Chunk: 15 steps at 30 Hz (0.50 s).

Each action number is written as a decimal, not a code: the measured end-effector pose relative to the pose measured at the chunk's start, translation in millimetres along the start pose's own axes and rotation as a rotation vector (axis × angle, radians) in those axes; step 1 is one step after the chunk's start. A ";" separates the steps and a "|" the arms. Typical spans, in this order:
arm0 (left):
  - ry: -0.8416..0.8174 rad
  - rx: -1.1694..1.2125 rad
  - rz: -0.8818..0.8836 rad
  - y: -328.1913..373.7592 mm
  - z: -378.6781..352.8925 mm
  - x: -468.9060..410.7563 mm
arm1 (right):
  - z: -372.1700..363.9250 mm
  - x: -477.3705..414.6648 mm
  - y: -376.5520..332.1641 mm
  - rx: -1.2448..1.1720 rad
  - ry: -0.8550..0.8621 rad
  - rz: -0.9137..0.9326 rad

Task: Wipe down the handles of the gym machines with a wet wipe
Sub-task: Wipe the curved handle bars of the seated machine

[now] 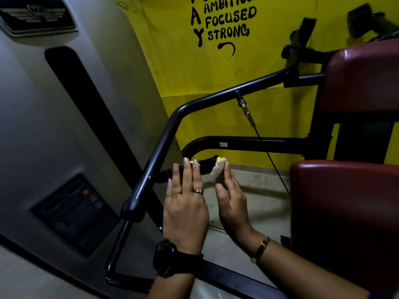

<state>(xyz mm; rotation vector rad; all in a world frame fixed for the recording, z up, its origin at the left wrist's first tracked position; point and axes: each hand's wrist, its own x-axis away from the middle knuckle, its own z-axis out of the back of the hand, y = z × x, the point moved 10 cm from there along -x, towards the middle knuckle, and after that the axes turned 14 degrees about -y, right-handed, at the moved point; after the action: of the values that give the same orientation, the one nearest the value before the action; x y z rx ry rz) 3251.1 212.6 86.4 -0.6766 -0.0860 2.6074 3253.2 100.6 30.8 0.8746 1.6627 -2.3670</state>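
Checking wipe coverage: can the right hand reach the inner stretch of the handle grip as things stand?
Probably not yet: the left hand lies across that stretch of the handle grip, covering it, while the right hand holds the wipe at the grip's free end.

a gym: weight machine (64, 126) with red pads (362, 83), cable (269, 156), motivational yellow wall (194, 72).

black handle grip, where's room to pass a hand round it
Free: the grey floor between the black handle grip and the dark red seat pad, right of the right hand holding the white wet wipe. Crowded: left, where the left hand lies on the grip by the bent black tube and grey machine housing.
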 end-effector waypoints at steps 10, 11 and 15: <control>0.025 -0.002 -0.006 1.3 2.9 -0.4 | 16.3 -38.3 -7.8 -0.007 -0.085 0.031; 0.026 -0.004 -0.007 1.6 3.1 -0.2 | 18.3 -36.6 0.6 -0.121 -0.079 -0.024; 0.023 -0.007 -0.011 1.6 2.5 0.4 | 18.3 -11.0 5.9 -0.133 -0.004 -0.023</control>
<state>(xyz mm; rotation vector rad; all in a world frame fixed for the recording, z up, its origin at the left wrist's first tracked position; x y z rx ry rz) 3249.0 211.4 88.2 -0.7063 -0.0920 2.5891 3257.7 79.5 35.8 0.8321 1.8133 -2.2398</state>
